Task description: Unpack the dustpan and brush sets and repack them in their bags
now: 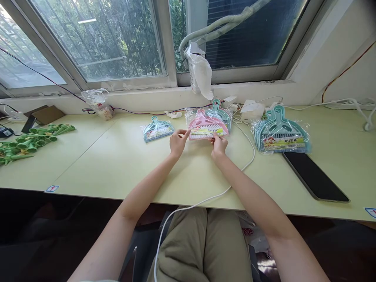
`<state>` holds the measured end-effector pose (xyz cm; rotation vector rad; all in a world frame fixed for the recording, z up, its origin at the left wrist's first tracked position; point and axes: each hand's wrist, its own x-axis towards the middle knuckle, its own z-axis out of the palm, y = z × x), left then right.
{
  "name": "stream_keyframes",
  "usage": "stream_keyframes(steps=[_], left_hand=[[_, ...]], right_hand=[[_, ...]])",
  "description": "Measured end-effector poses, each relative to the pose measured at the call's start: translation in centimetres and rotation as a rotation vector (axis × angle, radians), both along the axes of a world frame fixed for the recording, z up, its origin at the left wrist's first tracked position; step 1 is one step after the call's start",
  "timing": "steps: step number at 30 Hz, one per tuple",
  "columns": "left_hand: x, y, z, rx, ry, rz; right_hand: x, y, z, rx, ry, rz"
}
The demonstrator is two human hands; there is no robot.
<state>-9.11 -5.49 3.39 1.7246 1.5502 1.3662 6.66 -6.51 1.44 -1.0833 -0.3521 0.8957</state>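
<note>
Your left hand [178,143] and right hand [219,145] pinch the pink dustpan set [207,126] by its bottom corners. It is above the desk [117,156], between the small blue set [158,129] and the green pile [280,131].

At one o'clock I read 桌扫套装 on the label [283,141] of the teal pack [279,122]; my pink pack [202,118] has blurred characters.

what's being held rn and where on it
The pink dustpan set, in its clear wrap: left hand at its left lower corner, right hand on the bottom edge.
</note>
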Motion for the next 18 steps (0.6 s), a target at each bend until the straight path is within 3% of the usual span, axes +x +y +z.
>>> stream_keyframes(steps=[7, 10, 14, 18], left_hand=[[-0.35, 0.64, -0.38, 0.044, 0.040, 0.026], [-0.43, 0.91, -0.21, 0.070, -0.080, -0.059], [-0.44, 0.96, 0.04, -0.023, -0.281, -0.197], [-0.32, 0.77, 0.20, -0.010, -0.337, -0.228]], right_hand=[[-0.51, -0.22, 0.24, 0.023, -0.069, 0.022], [-0.06, -0.12, 0.27, 0.002, -0.028, 0.008], [0.34, 0.04, 0.30, -0.011, -0.007, 0.000], [0.18, 0.07, 0.40, -0.018, -0.004, 0.005]])
